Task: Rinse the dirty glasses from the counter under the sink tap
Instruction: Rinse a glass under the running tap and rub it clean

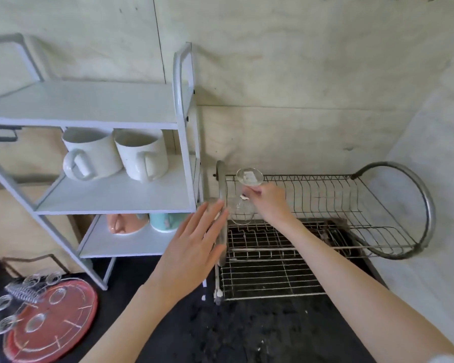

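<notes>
Clear glass catches the light over the dish rack (325, 205): a stemmed glass (244, 200), turned upside down, foot up and bowl down, is pinched by its stem in the right hand (269, 203), fingers closed around it; its rim hangs just above the rack's lower wire grid, at the rack's left end, and I cannot tell whether it touches the wires; the left hand (194, 247) is flat and open, fingers spread, holding nothing, its fingertips just beside the rack's left metal hoop; both forearms are bare and reach in from the bottom edge; the rack sits on a dark table (247, 331) against a pale wall; to the left stands a white shelf unit (89, 106), with two white mugs (116, 155) on its middle shelf and a pink cup (122, 224) beside a light blue cup (165, 222) on the shelf below; at bottom left lies a red round tray (53, 318) with wire coils over it.
</notes>
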Demonstrator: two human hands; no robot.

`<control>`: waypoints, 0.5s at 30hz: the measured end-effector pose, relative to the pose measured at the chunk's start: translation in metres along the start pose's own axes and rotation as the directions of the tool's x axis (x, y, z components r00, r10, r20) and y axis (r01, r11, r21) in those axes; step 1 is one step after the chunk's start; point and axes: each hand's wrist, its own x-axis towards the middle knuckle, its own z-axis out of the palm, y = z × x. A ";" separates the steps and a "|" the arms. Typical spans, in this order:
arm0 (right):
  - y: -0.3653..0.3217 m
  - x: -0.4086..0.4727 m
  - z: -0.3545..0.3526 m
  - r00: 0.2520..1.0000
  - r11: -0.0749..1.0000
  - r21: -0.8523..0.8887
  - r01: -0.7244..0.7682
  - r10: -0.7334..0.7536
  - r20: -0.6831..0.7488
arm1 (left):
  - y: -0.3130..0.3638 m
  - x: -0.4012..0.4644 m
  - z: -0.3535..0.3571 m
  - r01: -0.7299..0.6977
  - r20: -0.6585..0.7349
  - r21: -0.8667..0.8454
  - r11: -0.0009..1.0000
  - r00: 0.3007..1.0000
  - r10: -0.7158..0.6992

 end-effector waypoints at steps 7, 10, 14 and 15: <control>0.005 0.006 0.007 0.996 0.998 0.004 0.062 -0.062 0.061 | 0.004 0.000 -0.003 0.064 0.026 -0.023 0.998 0.998 -0.063; 0.008 0.008 0.006 0.995 0.998 -0.017 0.055 -0.054 0.082 | 0.006 0.000 -0.003 0.074 0.023 -0.025 0.997 0.997 -0.073; 0.008 0.007 0.004 0.993 1.000 0.024 0.016 -0.019 0.117 | 0.009 0.000 -0.003 0.113 0.037 -0.030 0.993 0.993 -0.112; 0.008 0.007 0.004 0.992 0.999 0.041 0.007 -0.012 0.123 | 0.009 0.000 -0.003 0.120 0.042 -0.027 0.992 0.992 -0.119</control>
